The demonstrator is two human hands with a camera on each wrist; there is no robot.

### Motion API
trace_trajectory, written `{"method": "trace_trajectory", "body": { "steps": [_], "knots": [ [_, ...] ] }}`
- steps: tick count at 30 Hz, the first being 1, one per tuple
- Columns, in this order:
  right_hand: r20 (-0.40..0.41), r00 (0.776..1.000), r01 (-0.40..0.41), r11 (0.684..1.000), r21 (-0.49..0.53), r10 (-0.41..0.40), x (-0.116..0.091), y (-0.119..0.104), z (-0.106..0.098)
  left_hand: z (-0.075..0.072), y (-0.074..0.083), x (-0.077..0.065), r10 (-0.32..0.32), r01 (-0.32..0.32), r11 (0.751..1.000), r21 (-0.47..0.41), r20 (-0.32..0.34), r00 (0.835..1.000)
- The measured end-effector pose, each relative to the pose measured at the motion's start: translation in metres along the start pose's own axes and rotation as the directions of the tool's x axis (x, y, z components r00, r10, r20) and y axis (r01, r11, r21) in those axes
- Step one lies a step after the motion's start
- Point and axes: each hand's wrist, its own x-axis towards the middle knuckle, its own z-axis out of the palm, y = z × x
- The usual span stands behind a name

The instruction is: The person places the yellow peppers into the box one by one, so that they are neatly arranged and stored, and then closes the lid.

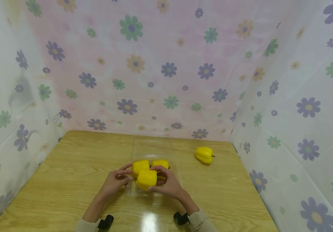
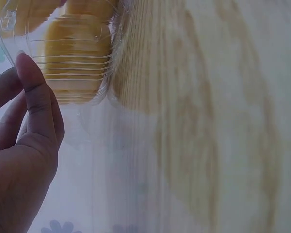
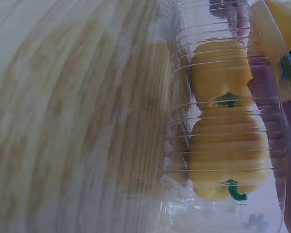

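In the head view, my right hand (image 1: 170,185) grips a yellow bell pepper (image 1: 147,179) over the front of a clear plastic clamshell container (image 1: 132,190). My left hand (image 1: 114,184) is at the container's left side, thumb and fingertips holding its rim. The left wrist view shows that thumb against the clear edge, and another yellow pepper (image 2: 76,58) behind the ribbed wall. Through the opposite wall, the right wrist view shows two peppers in a row, one (image 3: 223,73) beyond the other (image 3: 229,158), with green stems. The right fingers partly cover the contents.
The container's transparent lid (image 1: 151,146) lies folded open towards the back. Another yellow pepper (image 1: 204,155) lies on the wood-grain table (image 1: 212,193) at the back right. Flower-printed cloth (image 1: 154,77) surrounds the table at the back and both sides.
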Motion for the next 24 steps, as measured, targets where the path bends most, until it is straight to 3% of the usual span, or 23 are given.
{"method": "trace_trajectory", "body": {
  "steps": [6,16,24],
  "knots": [
    [-0.003,0.999,-0.037,0.999,-0.013,0.037,0.001,-0.002,0.0016,0.0007,0.0024,0.0006,-0.016,0.016,1.0,-0.008,-0.012,1.0],
    [0.047,0.999,0.003,1.0,-0.023,-0.002,-0.0006,0.0046,0.0018,0.0009,0.0018,0.0005,-0.024,0.024,1.0,-0.015,0.0,1.0],
    [0.083,0.993,-0.078,0.996,-0.049,0.081,0.0015,0.0051,0.0007,0.0012,0.005,0.0005,-0.048,0.048,0.999,0.01,-0.004,0.999]
  ]
}}
